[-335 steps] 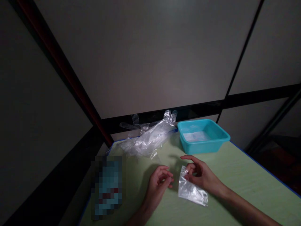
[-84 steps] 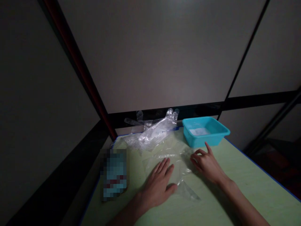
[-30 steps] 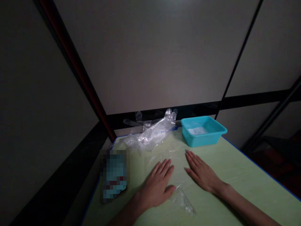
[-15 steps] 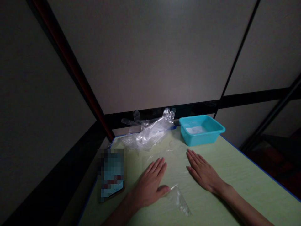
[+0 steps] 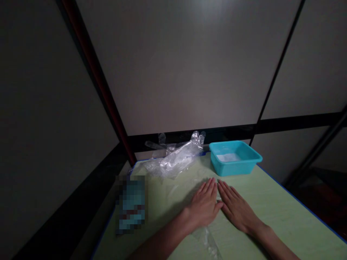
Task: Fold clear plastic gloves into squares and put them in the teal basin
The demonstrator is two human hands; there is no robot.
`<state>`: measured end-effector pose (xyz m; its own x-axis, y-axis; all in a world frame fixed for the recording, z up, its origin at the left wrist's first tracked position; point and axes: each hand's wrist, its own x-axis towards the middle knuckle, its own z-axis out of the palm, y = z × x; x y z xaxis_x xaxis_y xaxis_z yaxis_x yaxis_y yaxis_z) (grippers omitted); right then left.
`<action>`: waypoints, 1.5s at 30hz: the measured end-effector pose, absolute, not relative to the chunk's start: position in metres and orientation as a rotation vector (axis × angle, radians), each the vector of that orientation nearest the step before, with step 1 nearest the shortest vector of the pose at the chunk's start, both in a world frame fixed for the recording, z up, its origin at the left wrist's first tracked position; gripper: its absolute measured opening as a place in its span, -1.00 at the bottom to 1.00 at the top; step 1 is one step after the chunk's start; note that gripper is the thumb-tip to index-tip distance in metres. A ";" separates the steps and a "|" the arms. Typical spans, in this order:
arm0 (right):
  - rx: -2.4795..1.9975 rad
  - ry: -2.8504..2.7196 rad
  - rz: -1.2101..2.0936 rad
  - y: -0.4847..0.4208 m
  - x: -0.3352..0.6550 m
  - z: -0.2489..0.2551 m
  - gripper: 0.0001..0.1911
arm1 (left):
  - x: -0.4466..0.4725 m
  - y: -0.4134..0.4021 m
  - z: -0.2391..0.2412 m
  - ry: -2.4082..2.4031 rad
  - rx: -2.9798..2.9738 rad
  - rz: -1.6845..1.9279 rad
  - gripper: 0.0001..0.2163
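Observation:
My left hand (image 5: 204, 206) lies flat, palm down, with its fingers stretched out on a thin clear plastic glove (image 5: 209, 242). That glove is spread on the pale green table (image 5: 282, 216), and much of it is hidden under my hands. Close beside it, my right hand (image 5: 238, 209) also lies flat with fingers extended, at the glove's right side. The two thumbs meet or nearly meet. Neither hand grasps anything.
A heap of crumpled clear plastic gloves (image 5: 176, 159) lies at the table's back edge, against the wall panel. A turquoise basin (image 5: 235, 168) with something white inside stands back right. A blurred-out flat object (image 5: 132, 202) lies at the left edge.
My left hand has slid to the right across the plastic, up against my right hand. My right hand stays in nearly the same place. The view has shifted slightly.

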<state>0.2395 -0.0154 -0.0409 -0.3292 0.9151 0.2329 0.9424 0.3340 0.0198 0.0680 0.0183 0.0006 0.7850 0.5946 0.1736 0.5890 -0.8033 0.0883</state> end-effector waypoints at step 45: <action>-1.409 -2.561 0.041 0.024 0.223 -0.025 -0.47 | -0.058 0.008 -0.021 1.243 2.765 0.241 -0.45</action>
<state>0.2227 0.0239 -0.0252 -0.5171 0.8376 0.1761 0.8315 0.5404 -0.1287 -0.0580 0.0075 -0.0213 0.6539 0.7496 0.1028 0.7337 -0.6614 0.1560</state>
